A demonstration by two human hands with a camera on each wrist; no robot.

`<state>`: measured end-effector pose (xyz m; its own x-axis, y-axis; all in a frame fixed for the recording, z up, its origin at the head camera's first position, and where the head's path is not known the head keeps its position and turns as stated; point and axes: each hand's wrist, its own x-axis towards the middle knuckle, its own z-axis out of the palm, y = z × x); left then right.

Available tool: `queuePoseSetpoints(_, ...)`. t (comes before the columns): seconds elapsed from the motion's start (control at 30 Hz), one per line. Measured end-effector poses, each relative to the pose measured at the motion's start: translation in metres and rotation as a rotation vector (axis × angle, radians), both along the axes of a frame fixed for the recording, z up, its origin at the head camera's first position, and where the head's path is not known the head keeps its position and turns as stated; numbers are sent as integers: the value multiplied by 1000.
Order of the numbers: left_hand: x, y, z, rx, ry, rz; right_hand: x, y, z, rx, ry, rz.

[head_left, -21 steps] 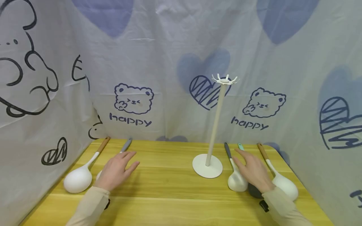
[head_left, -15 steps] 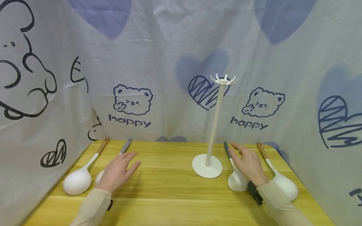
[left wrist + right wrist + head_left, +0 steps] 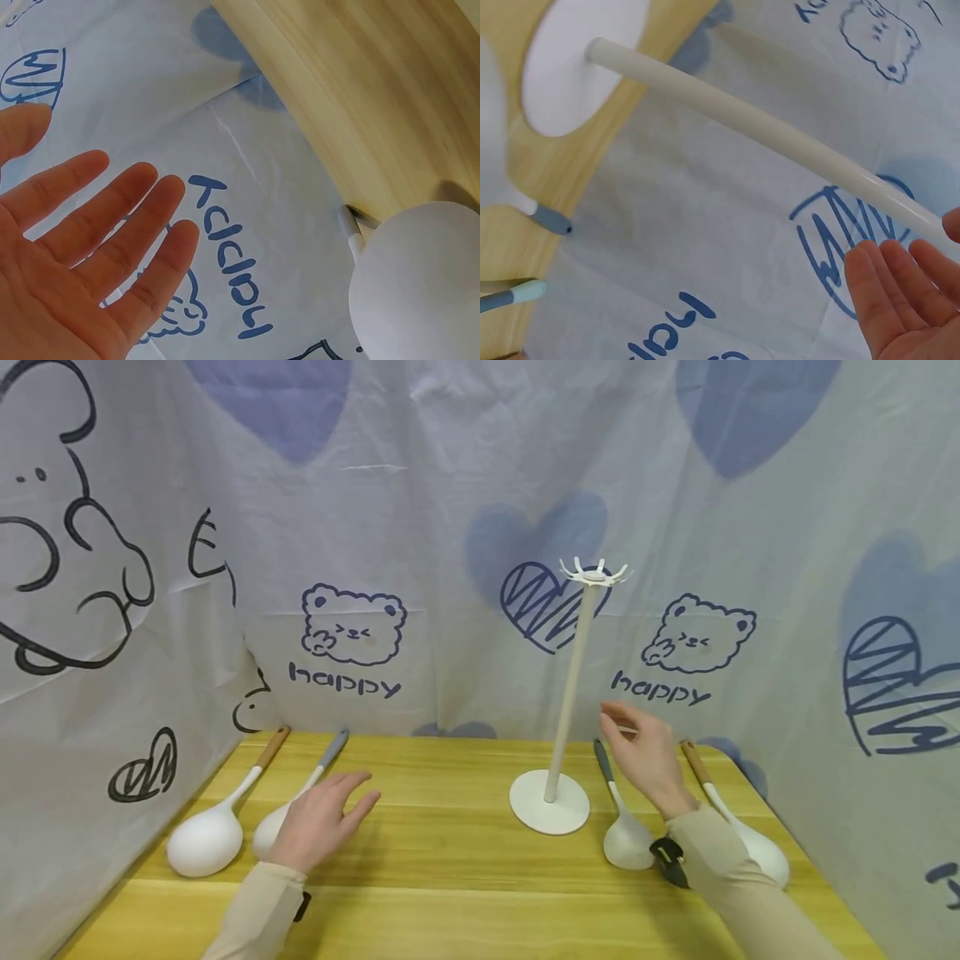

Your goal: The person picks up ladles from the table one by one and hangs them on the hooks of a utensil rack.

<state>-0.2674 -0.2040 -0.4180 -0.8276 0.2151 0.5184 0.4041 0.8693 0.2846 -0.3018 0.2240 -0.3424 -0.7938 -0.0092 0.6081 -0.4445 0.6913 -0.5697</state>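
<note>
My left hand (image 3: 318, 822) hovers with fingers loosely extended, holding nothing, just right of a white ladle (image 3: 268, 837) with a grey-blue handle. Left of that lies another white ladle (image 3: 206, 842) with a brown handle. My right hand (image 3: 647, 762) is raised, its fingers relaxed and nothing held, to the right of the white stand's pole (image 3: 570, 693). Below it lie a grey-handled white ladle (image 3: 628, 843) and a dark utensil (image 3: 675, 874), partly hidden by the wrist. A brown-handled white ladle (image 3: 763, 858) lies further right. The right wrist view shows a mint handle tip (image 3: 531, 290).
The stand has a round white base (image 3: 534, 814) on the wooden table (image 3: 420, 843) and a ring of upturned hooks (image 3: 595, 577) at its top. A printed cloth (image 3: 442, 485) hangs behind the table and along both sides.
My right hand has risen away from the utensils and shifted slightly left, towards the stand. My left hand has drifted a little right, uncovering more of the grey-blue-handled ladle.
</note>
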Motion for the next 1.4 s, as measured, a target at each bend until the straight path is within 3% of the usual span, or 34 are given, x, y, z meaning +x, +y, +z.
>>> queuePoseSetpoints(0.37, -2, 5, -3, -13, -12, -21, -15, -10, 41, -89, 95, -37)
queuePoseSetpoints(0.6, -3, 8, -6, -5, -44, -23, -24, -23, 71, -294, 80, -20)
queuePoseSetpoints(0.77, -3, 11, -7, -3, -77, -35, -29, -29, 91, -349, 90, -13)
queuePoseSetpoints(1.4, -3, 13, -7, -11, -137, -37, -44, -39, 145, -474, -147, 190)
